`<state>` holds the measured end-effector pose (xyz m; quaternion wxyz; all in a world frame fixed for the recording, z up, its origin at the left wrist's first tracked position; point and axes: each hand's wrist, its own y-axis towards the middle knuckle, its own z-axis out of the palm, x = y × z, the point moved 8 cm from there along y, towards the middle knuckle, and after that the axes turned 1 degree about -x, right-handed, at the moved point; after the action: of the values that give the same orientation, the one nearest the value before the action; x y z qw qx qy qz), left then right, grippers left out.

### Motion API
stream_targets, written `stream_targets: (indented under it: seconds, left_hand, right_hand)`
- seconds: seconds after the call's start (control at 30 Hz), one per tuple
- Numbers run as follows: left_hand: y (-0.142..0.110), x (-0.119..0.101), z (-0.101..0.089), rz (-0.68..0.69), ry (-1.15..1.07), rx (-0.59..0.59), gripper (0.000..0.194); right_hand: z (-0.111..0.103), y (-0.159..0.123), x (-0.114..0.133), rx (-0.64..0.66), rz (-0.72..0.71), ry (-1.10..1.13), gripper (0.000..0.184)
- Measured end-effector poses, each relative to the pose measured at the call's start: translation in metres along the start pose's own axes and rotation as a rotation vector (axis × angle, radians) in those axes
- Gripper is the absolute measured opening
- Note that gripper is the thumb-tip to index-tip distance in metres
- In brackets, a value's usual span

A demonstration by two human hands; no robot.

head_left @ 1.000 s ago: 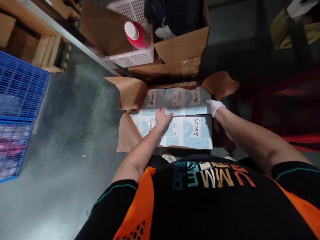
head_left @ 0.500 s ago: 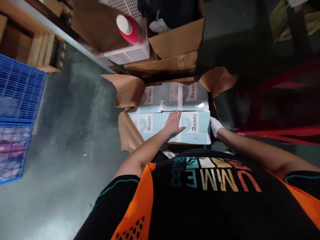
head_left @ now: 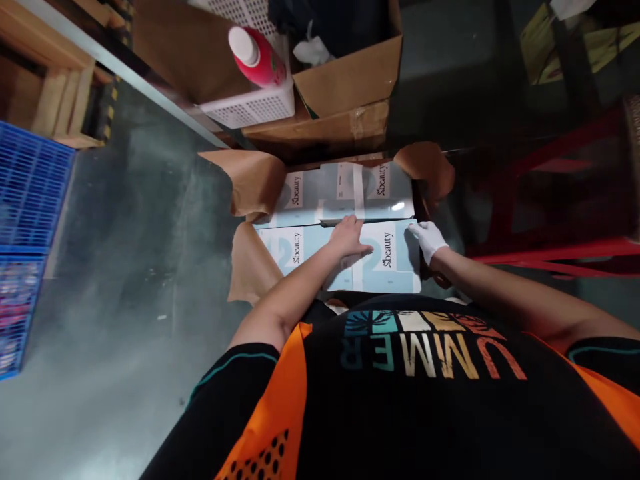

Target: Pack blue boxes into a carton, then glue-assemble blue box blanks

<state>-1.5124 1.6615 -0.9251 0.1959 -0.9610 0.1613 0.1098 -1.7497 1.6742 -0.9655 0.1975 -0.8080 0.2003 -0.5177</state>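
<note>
Several light-blue cartons printed "beauty" lie in two rows inside an open brown cardboard box (head_left: 253,263). My bare left hand (head_left: 349,239) is on the near right light-blue carton (head_left: 403,267), its fingers bent over the far edge and its thumb lying across the top. At the same carton's right end, my white-gloved right hand (head_left: 429,240) grips the far right corner, thumb and fingers closed on it. This carton sits slightly raised from the near left carton (head_left: 283,243). Behind it lies the far right carton (head_left: 370,187), with a white strip across it.
Beyond the box stand a white perforated basket (head_left: 250,109) with a red bottle (head_left: 263,60) and another open cardboard box (head_left: 350,80) with dark contents. Blue crates (head_left: 33,180) are on the left. A red metal frame (head_left: 555,250) stands close on the right.
My right hand has moved from beside the carton's right end onto its far corner. My left fingers have bent over the far edge, and the near right carton has lifted slightly.
</note>
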Motion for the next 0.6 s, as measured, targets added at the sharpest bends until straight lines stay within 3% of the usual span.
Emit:
stream_targets:
  seconds: [0.13, 0.27, 0.37, 0.43, 0.5, 0.57, 0.6]
  left_hand:
    - [-0.008, -0.008, -0.022, 0.019, 0.038, 0.031, 0.104]
    - [-0.033, -0.021, -0.040, 0.071, 0.136, 0.185, 0.075]
    - [-0.046, -0.033, -0.054, 0.165, 0.165, 0.156, 0.063]
    - [-0.053, -0.043, -0.056, 0.235, 0.070, 0.158, 0.076]
    - [-0.059, -0.050, -0.048, 0.194, -0.104, 0.275, 0.100]
    - [-0.066, -0.055, -0.038, 0.062, -0.250, 0.388, 0.122]
    - [-0.067, -0.060, -0.039, 0.046, -0.232, 0.359, 0.129]
  right_hand:
    - [-0.007, -0.020, 0.011, 0.020, -0.027, 0.120, 0.023]
    - [-0.018, -0.044, 0.011, 0.115, -0.138, 0.258, 0.036]
    - [-0.030, -0.062, 0.005, 0.196, -0.257, 0.229, 0.046]
    - [-0.039, -0.075, 0.008, 0.207, -0.359, 0.117, 0.046]
    - [-0.051, -0.085, 0.015, 0.157, -0.423, 0.030, 0.043]
    - [-0.061, -0.089, 0.019, 0.107, -0.370, 0.024, 0.040]
    - [-0.064, -0.088, 0.020, 0.112, -0.321, 0.047, 0.041]
